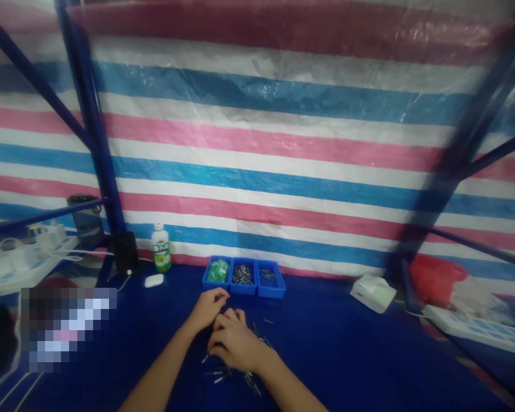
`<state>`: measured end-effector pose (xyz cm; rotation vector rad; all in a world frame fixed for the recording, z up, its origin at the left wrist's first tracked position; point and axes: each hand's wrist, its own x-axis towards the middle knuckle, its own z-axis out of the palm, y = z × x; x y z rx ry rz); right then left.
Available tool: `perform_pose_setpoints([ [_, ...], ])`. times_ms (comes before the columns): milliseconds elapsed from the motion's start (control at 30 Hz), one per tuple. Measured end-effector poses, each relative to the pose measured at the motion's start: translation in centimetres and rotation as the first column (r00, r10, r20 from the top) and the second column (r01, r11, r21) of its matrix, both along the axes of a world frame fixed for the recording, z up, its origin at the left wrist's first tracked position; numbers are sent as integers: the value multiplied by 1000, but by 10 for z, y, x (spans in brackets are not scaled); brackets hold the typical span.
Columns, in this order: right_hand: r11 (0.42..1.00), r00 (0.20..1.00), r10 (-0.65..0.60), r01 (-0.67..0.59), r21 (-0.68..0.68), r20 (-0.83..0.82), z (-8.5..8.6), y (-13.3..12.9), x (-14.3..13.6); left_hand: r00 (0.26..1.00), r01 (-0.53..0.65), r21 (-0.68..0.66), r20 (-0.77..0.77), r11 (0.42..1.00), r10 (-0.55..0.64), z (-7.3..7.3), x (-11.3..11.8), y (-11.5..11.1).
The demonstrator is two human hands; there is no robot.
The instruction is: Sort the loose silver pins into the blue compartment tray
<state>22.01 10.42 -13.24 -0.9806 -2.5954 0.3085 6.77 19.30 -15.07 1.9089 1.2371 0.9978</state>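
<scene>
My left hand point(209, 309) is just in front of the blue bins, its fingertips pinched together; anything between them is too small to make out. Beside it, my right hand point(237, 342) hovers low over the table with fingers curled down, and what they may hold is hidden. Thin metal pins or screws point(252, 382) lie loose under and around my right hand. Three joined blue bins stand behind the hands: the left bin point(217, 285) has green packets, the middle bin point(242, 289) many small metal pieces, the right bin point(271, 292) several longer ones.
A white-and-green bottle point(161, 249), a white case point(154, 280) and a dark phone-like device point(125, 253) stand at back left. A tissue pack point(373, 293) is at right. Power strips point(476, 327) and cables lie at both sides. Blue frame posts point(98, 137) flank the striped sheet.
</scene>
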Motion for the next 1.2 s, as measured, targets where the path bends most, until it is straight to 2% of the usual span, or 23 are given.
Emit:
perform_pose_setpoints([
  [133,1000,997,-31,31,-2,-68,6,-2,1,981,7,-110,192,994,15,3,-4,4],
  [200,996,968,-84,71,-60,-236,10,0,7,967,-1,-153,252,988,40,4,-6,4],
  [233,989,928,-129,96,-112,-349,11,3,12,962,-4,-174,268,985,52,5,-7,3],
  [267,979,877,-170,100,-176,-450,12,6,17,958,-7,-192,281,981,62,5,-7,3],
  [333,951,701,-290,135,-278,-651,11,15,28,945,-16,-226,314,974,89,4,-8,3],
  [400,913,516,-397,140,-383,-759,10,25,37,922,-22,-266,367,964,123,2,-8,5],
  [467,881,380,-462,92,-464,-801,9,33,44,893,-23,-317,420,948,163,0,-8,9],
  [600,850,204,-494,-89,-519,-845,12,39,51,856,-37,-370,467,928,220,-1,-8,14],
  [733,813,-8,-532,-286,-508,-847,18,36,58,847,-66,-380,467,923,253,6,-7,7],
  [800,806,-77,-543,-327,-493,-837,18,36,63,839,-71,-385,475,920,264,10,-6,2],
  [867,797,-70,-567,-300,-524,-821,15,39,66,831,-71,-393,485,917,273,12,-6,0],
  [1000,704,97,-684,-173,-689,-723,5,49,66,828,-66,-401,489,914,274,9,-7,3],
  [1067,669,111,-720,-152,-728,-685,3,51,63,828,-61,-401,491,914,271,7,-7,7],
  [1133,664,96,-728,-146,-733,-679,5,50,62,828,-58,-399,493,915,267,6,-6,9],
  [1167,672,117,-721,-124,-730,-683,7,49,63,830,-57,-396,492,917,264,6,-6,8],
  [1200,690,179,-700,-80,-719,-691,10,46,64,832,-58,-392,490,918,261,6,-5,8],
])
